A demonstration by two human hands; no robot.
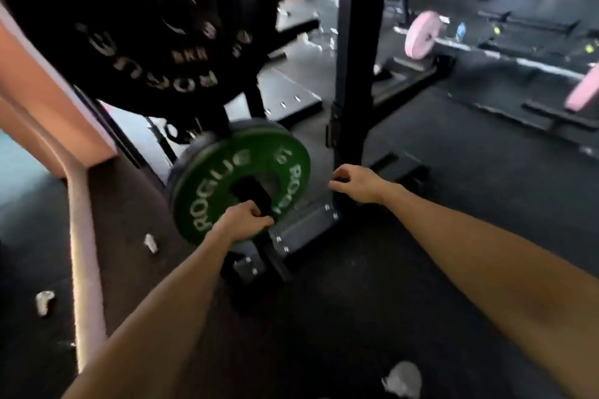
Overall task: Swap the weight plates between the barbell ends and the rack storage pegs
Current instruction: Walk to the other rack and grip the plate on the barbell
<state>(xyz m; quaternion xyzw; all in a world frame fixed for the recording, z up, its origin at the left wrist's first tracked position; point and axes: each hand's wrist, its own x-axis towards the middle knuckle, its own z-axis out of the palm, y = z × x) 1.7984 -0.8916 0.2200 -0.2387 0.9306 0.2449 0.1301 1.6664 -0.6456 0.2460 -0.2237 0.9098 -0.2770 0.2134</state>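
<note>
A green weight plate (210, 185) with white lettering sits on a low storage peg of the black rack, with a grey plate (191, 152) behind it. My left hand (243, 220) grips the green plate's lower edge, fingers curled near its centre hole. My right hand (353, 183) hovers to the right of the plate, beside the rack upright (359, 74), fingers loosely curled and holding nothing. Large black plates (136, 26) hang on an upper peg above the green one.
The rack's bolted base foot (304, 230) lies just below my hands on dark rubber flooring. A pink-plated barbell (421, 36) rests on the floor at the far right. An orange wall ledge (81, 204) runs along the left. White scraps lie on the floor.
</note>
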